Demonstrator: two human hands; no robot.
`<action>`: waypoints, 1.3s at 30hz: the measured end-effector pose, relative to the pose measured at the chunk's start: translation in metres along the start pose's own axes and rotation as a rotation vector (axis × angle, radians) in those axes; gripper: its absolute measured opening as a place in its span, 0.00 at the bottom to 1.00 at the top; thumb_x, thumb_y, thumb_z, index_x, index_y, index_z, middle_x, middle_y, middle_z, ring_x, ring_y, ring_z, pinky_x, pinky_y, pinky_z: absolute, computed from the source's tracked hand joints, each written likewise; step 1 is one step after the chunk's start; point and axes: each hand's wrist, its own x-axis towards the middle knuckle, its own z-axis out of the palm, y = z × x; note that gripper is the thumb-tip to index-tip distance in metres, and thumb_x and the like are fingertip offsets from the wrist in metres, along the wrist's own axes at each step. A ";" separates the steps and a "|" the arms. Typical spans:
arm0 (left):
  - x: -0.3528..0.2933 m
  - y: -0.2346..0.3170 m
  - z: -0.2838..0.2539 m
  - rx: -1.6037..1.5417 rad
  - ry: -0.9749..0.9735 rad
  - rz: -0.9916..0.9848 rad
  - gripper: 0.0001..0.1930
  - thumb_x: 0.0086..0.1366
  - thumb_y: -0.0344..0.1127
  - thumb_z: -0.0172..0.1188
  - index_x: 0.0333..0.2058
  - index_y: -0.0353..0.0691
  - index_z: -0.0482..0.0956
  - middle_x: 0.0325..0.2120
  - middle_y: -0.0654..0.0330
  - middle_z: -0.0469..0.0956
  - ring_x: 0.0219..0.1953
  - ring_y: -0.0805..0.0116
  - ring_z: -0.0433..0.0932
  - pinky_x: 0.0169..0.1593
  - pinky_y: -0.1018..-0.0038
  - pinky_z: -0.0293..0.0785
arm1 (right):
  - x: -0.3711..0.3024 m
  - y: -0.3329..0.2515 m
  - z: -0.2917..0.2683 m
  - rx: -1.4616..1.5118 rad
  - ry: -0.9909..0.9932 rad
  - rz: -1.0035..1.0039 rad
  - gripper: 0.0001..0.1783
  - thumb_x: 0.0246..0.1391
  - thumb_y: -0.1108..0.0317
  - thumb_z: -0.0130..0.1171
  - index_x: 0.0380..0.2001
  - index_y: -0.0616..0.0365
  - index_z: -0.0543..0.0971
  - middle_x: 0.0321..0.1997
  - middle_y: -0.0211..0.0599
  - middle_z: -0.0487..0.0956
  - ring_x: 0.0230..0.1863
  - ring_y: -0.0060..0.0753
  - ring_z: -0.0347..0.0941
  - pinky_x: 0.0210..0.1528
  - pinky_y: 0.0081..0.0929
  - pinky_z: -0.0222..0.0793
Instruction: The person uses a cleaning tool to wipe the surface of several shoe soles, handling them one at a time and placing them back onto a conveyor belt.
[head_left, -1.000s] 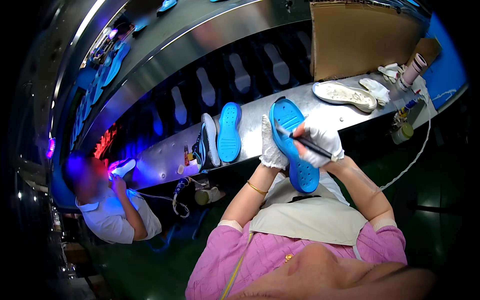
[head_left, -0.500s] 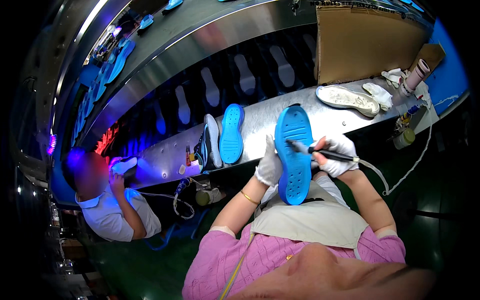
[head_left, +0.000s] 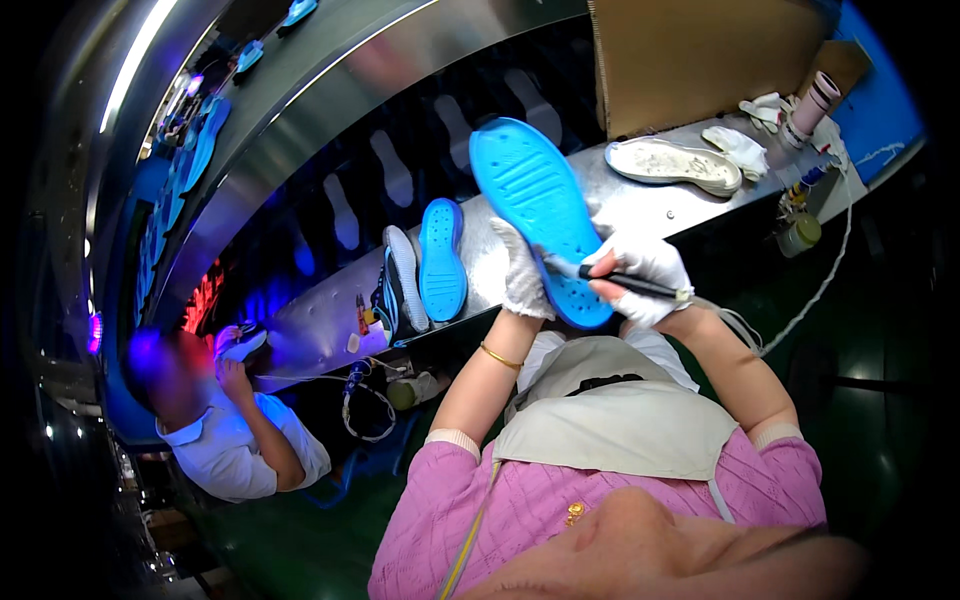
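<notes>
I hold a blue shoe sole raised above the bench, its ridged underside facing me. My gloved left hand grips its near left edge; my right hand pinches a dark pen-like tool, tip at the heel end. I judge the heel is being worked and the rest untouched. On the bench to the left stand a second blue sole and a shoe; far right lies a white sole. Nothing blocks my hands.
</notes>
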 end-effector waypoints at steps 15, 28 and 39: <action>0.029 0.027 -0.005 -0.329 -0.341 0.309 0.58 0.43 0.75 0.60 0.64 0.38 0.57 0.55 0.47 0.71 0.52 0.48 0.75 0.63 0.50 0.65 | 0.001 -0.014 0.004 0.476 0.140 0.428 0.04 0.54 0.78 0.61 0.33 0.58 0.79 0.38 0.33 0.80 0.32 0.18 0.76 0.34 0.17 0.73; 0.042 0.044 -0.017 0.266 -0.325 0.215 0.65 0.36 0.86 0.49 0.64 0.38 0.60 0.56 0.40 0.69 0.52 0.45 0.77 0.53 0.54 0.77 | 0.006 0.002 -0.016 0.153 -0.118 0.483 0.09 0.49 0.74 0.66 0.34 0.57 0.77 0.36 0.34 0.80 0.38 0.25 0.75 0.44 0.24 0.73; 0.061 0.061 0.005 0.687 -0.091 -0.146 0.50 0.52 0.74 0.57 0.60 0.35 0.66 0.47 0.49 0.77 0.44 0.59 0.80 0.47 0.65 0.81 | 0.020 0.002 -0.024 0.037 -0.170 0.438 0.08 0.44 0.80 0.62 0.29 0.56 0.78 0.38 0.33 0.78 0.40 0.28 0.74 0.47 0.24 0.70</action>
